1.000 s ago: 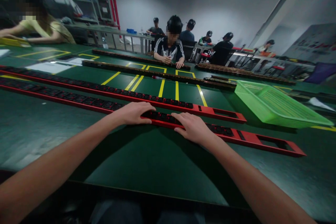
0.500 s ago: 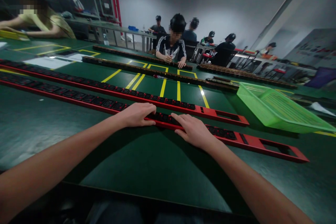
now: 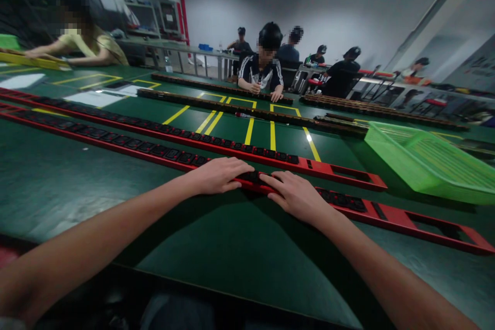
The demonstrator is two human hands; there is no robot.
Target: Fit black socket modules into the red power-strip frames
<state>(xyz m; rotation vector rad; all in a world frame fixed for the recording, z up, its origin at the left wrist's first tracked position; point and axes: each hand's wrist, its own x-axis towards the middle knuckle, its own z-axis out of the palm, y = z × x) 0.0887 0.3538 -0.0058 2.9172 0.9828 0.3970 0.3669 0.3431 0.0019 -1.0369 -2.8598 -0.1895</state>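
A long red strip frame (image 3: 390,216) fitted with black socket-like modules (image 3: 149,149) runs across the table in front of me. My left hand (image 3: 222,174) lies over it, fingers stretched across the modules and thumb at the near edge. Close by on the right, my right hand (image 3: 296,193) has its index finger extended on a black module, its thumb apart at the near side. Between the fingertips only a short piece of the strip shows. The modules beneath both hands are hidden.
Behind lies a parallel red strip (image 3: 320,167) with similar black modules. A green plastic basket (image 3: 429,165) stands at the right. Dark long strips (image 3: 216,105) lie farther back on the green table (image 3: 216,237). A co-worker (image 3: 263,69) sits opposite, another person (image 3: 93,44) at the left.
The view has shifted, so the scene appears farther right. My left hand's fingers have straightened and reached right, narrowing the gap to my right hand. The right hand stays on the strip.
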